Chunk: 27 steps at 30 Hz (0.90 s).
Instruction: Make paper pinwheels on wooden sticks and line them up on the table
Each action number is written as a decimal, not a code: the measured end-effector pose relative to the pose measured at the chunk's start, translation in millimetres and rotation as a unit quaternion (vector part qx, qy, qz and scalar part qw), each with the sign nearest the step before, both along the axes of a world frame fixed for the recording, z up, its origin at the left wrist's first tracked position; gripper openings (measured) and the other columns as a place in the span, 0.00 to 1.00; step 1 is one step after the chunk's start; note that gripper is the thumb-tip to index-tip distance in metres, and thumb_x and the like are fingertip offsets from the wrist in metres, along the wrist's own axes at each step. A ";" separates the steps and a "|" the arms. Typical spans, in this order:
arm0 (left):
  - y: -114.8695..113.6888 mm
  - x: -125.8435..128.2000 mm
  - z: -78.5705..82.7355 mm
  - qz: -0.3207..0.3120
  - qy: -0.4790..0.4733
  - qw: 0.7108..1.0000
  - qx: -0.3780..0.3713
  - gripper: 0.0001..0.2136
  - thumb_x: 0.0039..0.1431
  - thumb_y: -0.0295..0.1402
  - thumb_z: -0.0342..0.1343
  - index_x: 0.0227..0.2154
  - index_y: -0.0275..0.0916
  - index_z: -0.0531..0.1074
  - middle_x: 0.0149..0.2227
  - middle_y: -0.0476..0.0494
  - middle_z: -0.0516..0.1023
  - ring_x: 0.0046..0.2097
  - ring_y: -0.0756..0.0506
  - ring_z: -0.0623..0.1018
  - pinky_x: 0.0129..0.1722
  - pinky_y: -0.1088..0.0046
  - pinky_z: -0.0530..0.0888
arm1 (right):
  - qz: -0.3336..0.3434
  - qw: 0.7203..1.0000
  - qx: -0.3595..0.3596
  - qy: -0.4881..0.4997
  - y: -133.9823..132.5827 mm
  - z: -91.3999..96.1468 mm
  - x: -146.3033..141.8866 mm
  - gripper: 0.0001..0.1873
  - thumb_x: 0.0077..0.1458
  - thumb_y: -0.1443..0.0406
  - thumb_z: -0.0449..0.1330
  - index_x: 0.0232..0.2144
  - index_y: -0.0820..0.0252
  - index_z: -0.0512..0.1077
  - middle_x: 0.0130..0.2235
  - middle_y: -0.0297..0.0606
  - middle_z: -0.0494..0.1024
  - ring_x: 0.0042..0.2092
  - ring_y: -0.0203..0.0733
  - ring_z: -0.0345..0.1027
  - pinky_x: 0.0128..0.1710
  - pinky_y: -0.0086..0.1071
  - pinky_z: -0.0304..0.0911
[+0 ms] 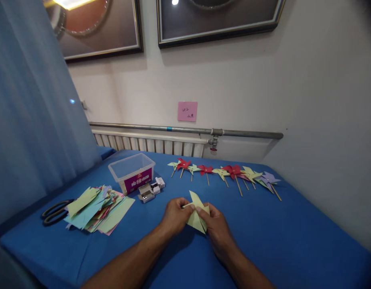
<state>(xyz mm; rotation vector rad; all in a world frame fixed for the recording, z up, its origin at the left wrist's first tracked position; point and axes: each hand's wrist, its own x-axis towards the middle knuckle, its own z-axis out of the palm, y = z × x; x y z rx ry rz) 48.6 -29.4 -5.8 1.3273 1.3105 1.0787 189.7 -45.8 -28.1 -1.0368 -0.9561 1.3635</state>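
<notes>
A pale yellow-green paper pinwheel point(196, 221), without a stick in sight, is held above the blue cloth between both hands. My left hand point(175, 214) pinches it from the left, the thumb pressed near its centre. From the right, my right hand point(217, 224) grips it, thumb also at the middle, fingers behind the paper. One paper point stands up at the top and others spread below. The thumbs cover the centre, so any pin there is hidden.
Finished pinwheels on sticks point(233, 171) lie in a row at the back right. To the left are scissors point(54, 212), a pile of coloured paper point(92, 210), a clear plastic box point(133, 172) and small opened boxes of pins point(147, 193). A radiator point(149, 141) runs behind the table.
</notes>
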 end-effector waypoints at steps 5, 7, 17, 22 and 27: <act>1.5 0.2 -5.8 -0.007 -0.015 1.000 -0.005 0.10 0.52 0.39 0.60 0.24 0.37 0.71 0.21 0.51 0.71 0.24 0.50 0.67 0.24 0.75 0.61 | -0.030 0.998 0.012 -0.050 2.9 1.2 1.4 0.29 0.39 0.48 0.74 0.40 0.56 0.76 0.29 0.33 0.81 0.28 0.44 0.72 0.28 0.33 0.65; 1.7 0.0 -6.1 -0.007 -0.016 1.000 -0.007 0.10 0.52 0.38 0.61 0.23 0.37 0.71 0.20 0.51 0.71 0.23 0.50 0.67 0.24 0.75 0.60 | -0.047 0.997 0.021 -0.055 1.9 4.1 1.6 0.31 0.39 0.49 0.74 0.44 0.55 0.75 0.30 0.33 0.82 0.29 0.45 0.73 0.29 0.34 0.65; -0.5 0.4 1.6 0.008 -0.006 1.000 -0.012 0.12 0.53 0.40 0.63 0.22 0.37 0.71 0.19 0.52 0.70 0.22 0.51 0.66 0.24 0.75 0.58 | -0.049 0.992 0.059 -0.105 -3.6 10.8 2.7 0.25 0.44 0.43 0.71 0.35 0.54 0.75 0.25 0.31 0.77 0.26 0.41 0.68 0.26 0.33 0.63; -1.8 -0.1 1.7 -0.009 0.028 1.000 0.011 0.13 0.54 0.41 0.61 0.22 0.37 0.72 0.19 0.53 0.68 0.23 0.51 0.64 0.24 0.75 0.57 | -0.066 0.991 0.047 -0.106 -2.3 11.5 3.8 0.27 0.46 0.40 0.68 0.31 0.56 0.75 0.23 0.30 0.75 0.24 0.39 0.65 0.24 0.31 0.60; -0.9 0.3 -2.9 -0.014 0.024 1.000 0.014 0.15 0.54 0.43 0.60 0.21 0.38 0.70 0.18 0.53 0.66 0.23 0.51 0.63 0.24 0.74 0.57 | -0.070 0.994 0.029 -0.084 -2.1 9.4 2.7 0.28 0.44 0.39 0.69 0.29 0.57 0.75 0.22 0.32 0.76 0.23 0.39 0.66 0.25 0.32 0.60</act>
